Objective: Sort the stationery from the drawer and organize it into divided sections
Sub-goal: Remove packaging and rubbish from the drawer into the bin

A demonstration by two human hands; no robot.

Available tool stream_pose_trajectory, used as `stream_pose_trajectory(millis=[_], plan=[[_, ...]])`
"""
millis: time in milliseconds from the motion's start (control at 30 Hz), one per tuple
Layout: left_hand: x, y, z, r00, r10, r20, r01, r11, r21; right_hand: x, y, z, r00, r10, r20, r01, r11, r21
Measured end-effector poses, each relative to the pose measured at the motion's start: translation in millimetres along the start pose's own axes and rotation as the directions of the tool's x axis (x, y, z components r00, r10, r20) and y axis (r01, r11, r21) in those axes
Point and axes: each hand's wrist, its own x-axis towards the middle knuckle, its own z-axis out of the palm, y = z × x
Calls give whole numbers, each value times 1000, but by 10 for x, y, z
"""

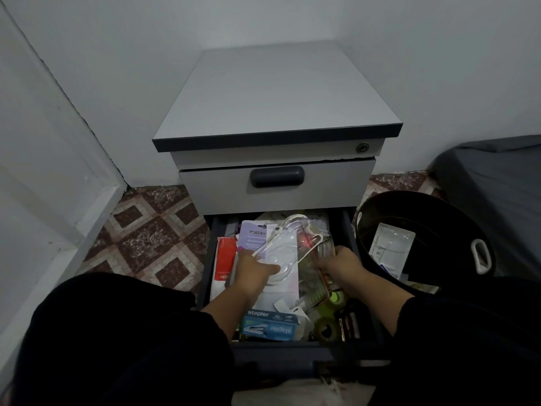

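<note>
Open dark drawer [347, 227] crammed with stationery. Left hand [254, 269] gripping clear plastic blister shell [285, 247] over lilac "PRECAU…" card [253, 234]; right hand [342, 263] closed on clear packet [311, 278] (contents unclear). Blue "stapler" box [270, 325] at front.

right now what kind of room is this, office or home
Most likely a home room, perhaps a bedroom corner. A small grey drawer cabinet stands on patterned floor tiles against plain walls, with a black bin beside it and what looks like a dark-covered bed at right.
</note>
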Motion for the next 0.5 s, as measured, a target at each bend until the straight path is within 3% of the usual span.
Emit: stream_pose_trajectory(millis=[500], plan=[[-40, 36, 92, 997, -15, 82, 19, 999, -42, -15, -82, -98, 999, 4, -33, -3, 999, 34]])
